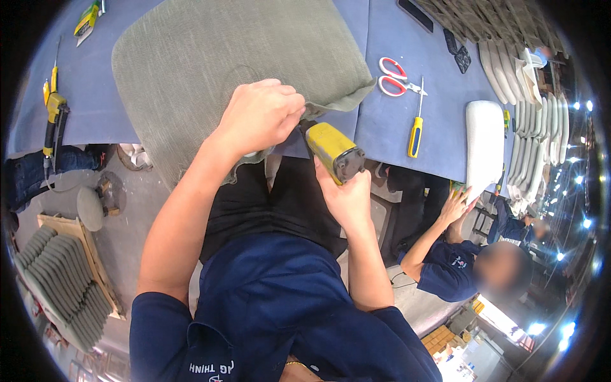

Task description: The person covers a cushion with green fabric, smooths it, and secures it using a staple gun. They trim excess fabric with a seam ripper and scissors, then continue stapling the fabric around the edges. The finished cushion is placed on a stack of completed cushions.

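Observation:
A grey-green fabric-covered cushion [191,63] lies on the blue work surface in front of me, its near part overhanging the edge. My left hand [262,118] is closed at the cushion's near edge, pinching the loose fabric; the fingertips are turned away from view. In my right hand [349,197] is a yellow and black staple gun [328,141], gripped by its handle below the body. The gun's nose points at the fabric edge just right of my left hand. Whether it touches the fabric is hidden.
Right of the cushion lie red-handled scissors [393,77] and a yellow screwdriver [415,130]. Another staple gun [55,111] rests at the left. A co-worker [445,267] handles a white cushion [484,140] at the right. Stacked grey pads [60,280] stand lower left.

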{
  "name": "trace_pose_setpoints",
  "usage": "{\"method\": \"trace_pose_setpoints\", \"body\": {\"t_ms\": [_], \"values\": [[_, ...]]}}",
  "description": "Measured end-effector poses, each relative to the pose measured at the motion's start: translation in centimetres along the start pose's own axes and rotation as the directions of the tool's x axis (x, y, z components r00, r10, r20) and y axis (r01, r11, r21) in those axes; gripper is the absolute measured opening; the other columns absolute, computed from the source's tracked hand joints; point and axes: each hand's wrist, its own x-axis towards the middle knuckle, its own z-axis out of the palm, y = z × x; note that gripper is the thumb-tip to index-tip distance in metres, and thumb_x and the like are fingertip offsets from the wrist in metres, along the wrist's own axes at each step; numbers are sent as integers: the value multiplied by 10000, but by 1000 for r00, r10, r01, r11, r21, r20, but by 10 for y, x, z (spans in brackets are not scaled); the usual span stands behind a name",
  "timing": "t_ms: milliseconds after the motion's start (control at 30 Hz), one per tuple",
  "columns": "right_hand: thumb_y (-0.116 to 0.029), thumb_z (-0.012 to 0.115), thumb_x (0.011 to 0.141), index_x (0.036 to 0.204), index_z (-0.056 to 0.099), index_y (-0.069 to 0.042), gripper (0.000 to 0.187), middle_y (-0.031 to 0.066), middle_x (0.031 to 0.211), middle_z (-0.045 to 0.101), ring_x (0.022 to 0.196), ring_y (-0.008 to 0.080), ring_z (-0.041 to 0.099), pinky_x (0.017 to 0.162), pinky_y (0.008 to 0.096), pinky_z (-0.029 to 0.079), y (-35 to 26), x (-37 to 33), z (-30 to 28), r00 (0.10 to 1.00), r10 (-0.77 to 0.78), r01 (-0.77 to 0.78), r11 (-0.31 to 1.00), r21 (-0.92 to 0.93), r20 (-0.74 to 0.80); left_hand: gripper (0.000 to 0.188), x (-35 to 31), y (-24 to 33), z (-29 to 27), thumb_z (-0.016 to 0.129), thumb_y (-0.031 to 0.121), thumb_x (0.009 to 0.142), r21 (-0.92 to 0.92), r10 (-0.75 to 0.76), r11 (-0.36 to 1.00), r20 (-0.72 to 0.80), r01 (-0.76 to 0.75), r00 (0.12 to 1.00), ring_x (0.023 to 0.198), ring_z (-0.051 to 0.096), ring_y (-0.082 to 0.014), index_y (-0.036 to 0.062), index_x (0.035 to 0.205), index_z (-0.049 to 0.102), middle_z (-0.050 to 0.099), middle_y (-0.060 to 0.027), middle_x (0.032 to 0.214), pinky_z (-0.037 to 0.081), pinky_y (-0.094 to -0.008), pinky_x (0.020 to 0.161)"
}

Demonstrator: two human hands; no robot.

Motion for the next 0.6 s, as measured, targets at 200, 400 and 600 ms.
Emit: {"method": "trace_pose_setpoints", "body": {"t_ms": [200,400,600], "values": [[-136,787,961,1091,805,21,204,228,955,819,934,361,828,786,421,637,0,8,4,1000,9,-9,1000,-2,16,238,1,0,6,740,224,969,31,-18,999,36,16,999,819,669,-311,83,802,645,655,-58,792,552,-467,675],[-139,782,965,1098,801,16,205,225,942,817,932,367,828,777,426,631,0,9,1,996,70,-74,994,79,53,209,5,-1,-3,738,224,962,48,20,999,40,-22,999,830,669,-315,89,827,654,655,-51,800,556,-465,687],[-68,758,1009,1197,777,45,220,113,1043,847,935,170,797,869,347,610,6,-5,2,996,24,-24,1000,1,85,206,9,-11,-15,752,234,947,19,91,995,93,-93,991,842,664,-315,91,846,643,636,-57,807,542,-477,682]]}}
